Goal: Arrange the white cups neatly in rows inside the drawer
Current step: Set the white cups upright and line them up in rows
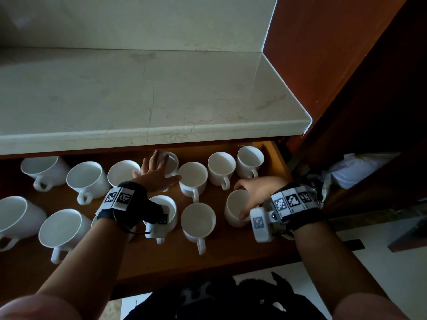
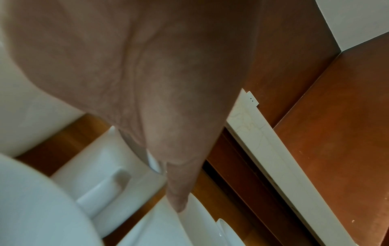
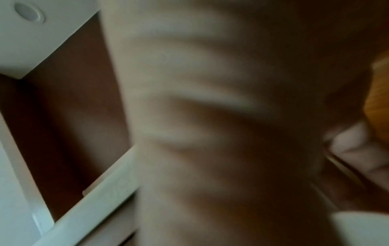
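Note:
Several white cups stand in two rough rows in the open wooden drawer (image 1: 175, 257). My left hand (image 1: 157, 172) lies spread and flat over a back-row cup (image 1: 172, 161), fingers straight, thumb reaching towards the neighbouring cup (image 1: 193, 179). In the left wrist view a fingertip (image 2: 177, 203) touches a cup's rim (image 2: 195, 214). My right hand (image 1: 254, 192) grips the front-right cup (image 1: 235, 207) by its rim, fingers curled over the far side and thumb on the near side. The right wrist view is blurred: palm, curled fingers (image 3: 357, 149), a patch of white cup (image 3: 362, 229).
A pale stone countertop (image 1: 138, 93) overhangs the back of the drawer. A reddish wooden cabinet panel (image 1: 346, 65) rises at the right, close to the drawer's right wall (image 1: 277, 158). A white bag (image 1: 360, 169) sits beyond it. Dark cloth (image 1: 231, 301) lies below the drawer front.

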The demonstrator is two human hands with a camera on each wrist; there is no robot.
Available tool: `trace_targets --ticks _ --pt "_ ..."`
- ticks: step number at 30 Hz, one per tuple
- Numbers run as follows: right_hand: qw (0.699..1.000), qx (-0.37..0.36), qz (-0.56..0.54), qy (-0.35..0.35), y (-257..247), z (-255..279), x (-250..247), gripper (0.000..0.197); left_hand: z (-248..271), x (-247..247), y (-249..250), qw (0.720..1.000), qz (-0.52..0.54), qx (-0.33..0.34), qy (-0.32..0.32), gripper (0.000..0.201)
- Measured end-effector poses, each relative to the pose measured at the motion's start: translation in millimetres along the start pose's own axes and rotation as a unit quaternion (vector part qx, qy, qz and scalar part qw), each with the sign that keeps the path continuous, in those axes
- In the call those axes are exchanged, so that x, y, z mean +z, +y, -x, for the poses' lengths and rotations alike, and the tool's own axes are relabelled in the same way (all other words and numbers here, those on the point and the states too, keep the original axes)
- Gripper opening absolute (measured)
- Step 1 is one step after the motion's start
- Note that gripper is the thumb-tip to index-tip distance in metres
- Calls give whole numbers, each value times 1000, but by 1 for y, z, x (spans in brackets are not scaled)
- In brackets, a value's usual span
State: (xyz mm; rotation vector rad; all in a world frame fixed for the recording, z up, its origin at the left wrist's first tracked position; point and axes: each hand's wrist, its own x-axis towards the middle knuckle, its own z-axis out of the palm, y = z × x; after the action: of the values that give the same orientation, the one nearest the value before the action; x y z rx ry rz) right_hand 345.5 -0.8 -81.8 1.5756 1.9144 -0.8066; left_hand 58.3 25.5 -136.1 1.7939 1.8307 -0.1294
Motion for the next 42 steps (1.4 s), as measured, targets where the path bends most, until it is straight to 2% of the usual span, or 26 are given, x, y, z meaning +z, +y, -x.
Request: trace_targets --ticks 4,17,31,38,42 --pt "997 -17 77 21 -9 -13 12 70 0 0 -1 1000 -5 4 0 85" --pt "995 -38 54 75 -18 4 11 76 1 -1 0 1000 -12 2 -4 84" --pt "987 -40 70 136 -32 10 9 66 4 -3 2 1000 -8 3 -3 84" --pt "986 14 68 154 -41 4 10 58 2 -1 0 1000 -2 4 -3 85" --pt "985 37 77 149 -43 4 10 61 1 -1 -1 1000 -2 4 -4 86"
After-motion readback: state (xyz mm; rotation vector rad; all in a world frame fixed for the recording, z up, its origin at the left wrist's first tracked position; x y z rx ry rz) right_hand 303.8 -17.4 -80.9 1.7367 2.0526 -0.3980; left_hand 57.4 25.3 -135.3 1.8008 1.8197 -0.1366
